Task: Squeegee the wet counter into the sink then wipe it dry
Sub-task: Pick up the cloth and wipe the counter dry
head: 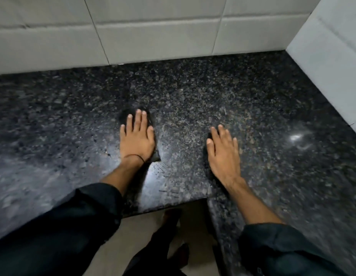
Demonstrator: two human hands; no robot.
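Observation:
A dark speckled granite counter (243, 92) fills the view, with a glossy sheen near its front edge. My left hand (137, 140) lies flat, fingers together, pressing on a dark cloth (155, 156) whose edges show past the fingertips and beside the wrist. A thin black band circles that wrist. Palm down, my right hand (223, 154) rests on the bare counter to the right, fingers slightly spread and nothing under it. No sink or squeegee is in view.
White wall tiles (153, 30) run along the back of the counter and another tiled wall (332, 52) closes the right side. The counter's front edge makes an inner corner (205, 200). Below lie a beige floor (145, 236) and my feet.

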